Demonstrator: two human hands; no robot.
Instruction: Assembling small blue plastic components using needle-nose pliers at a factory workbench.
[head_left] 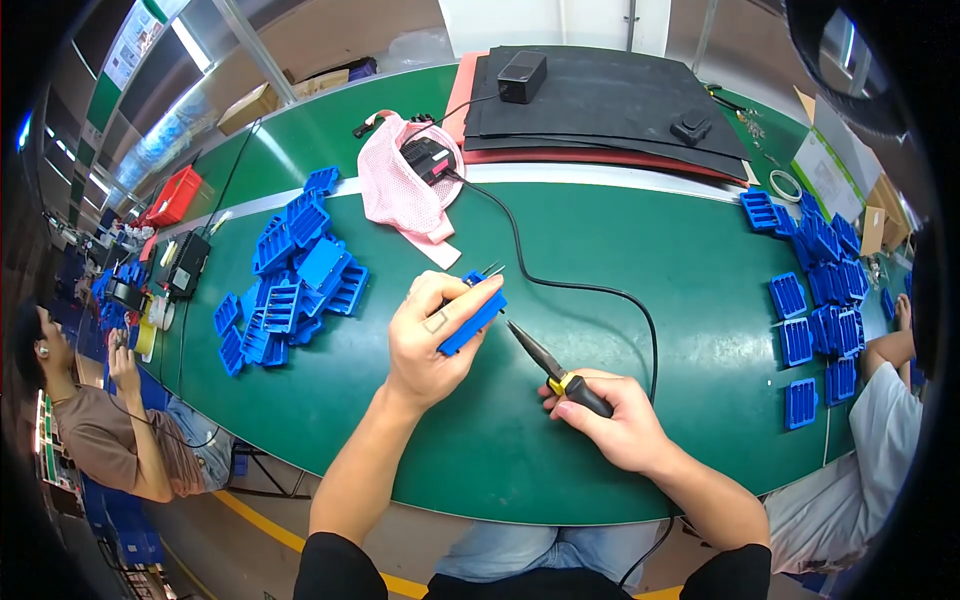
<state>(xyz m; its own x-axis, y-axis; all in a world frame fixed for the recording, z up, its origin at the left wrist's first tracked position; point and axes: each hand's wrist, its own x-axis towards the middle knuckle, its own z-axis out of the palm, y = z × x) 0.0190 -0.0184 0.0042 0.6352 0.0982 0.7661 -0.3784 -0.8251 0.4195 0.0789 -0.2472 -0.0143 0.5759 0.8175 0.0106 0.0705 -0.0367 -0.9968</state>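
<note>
My left hand (428,335) is closed around a blue plastic case (472,322), held tilted above the green table. Thin dark wires or pins (492,269) stick out at the case's far end. In my right hand (622,420) is a pair of needle-nose pliers (538,352) with black and yellow handles. The pliers' tip points up and left, close to the case's right end but apart from it. Whether the jaws are parted is too small to tell.
Blue slotted cases lie in a pile (290,285) at left and in another group (825,280) at right. A pink mesh cloth (385,185) and a black cable (575,285) lie beyond my hands. Black sheets (600,100) are stacked behind. People sit on both sides.
</note>
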